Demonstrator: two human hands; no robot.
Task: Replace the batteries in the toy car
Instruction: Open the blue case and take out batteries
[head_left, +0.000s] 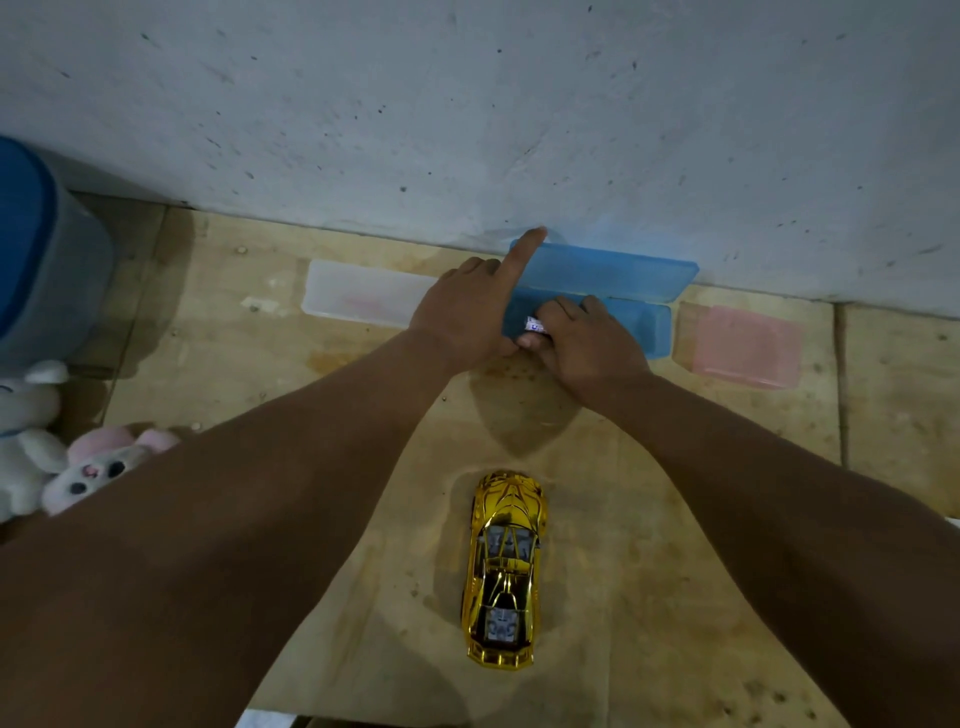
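Both hands are working at the open blue box (623, 280) by the far edge: right hand (587, 338) pinching a battery (535, 326), left hand (462, 312) steadying it, forefinger straight. The car (504, 571) is sitting upright, apparently awaiting fresh batteries.

Both forearms are bare to the frame's edge, no sleeves showing, and the hands (467, 312) carry nothing worn.

The wall (467, 104) closed off the far side, and the open blue case (623, 275) stood against it, its raised lid barring any reach from behind. A clear case (363, 293) lay just left of it and a pink case (740, 345) just right, narrowing the sides. Bare table (649, 519) lay open between the cases and the gold toy car (504, 571). Both forearms crossed that ground. Plush toys (78, 462) and a blue container (36, 249) blocked the left edge.
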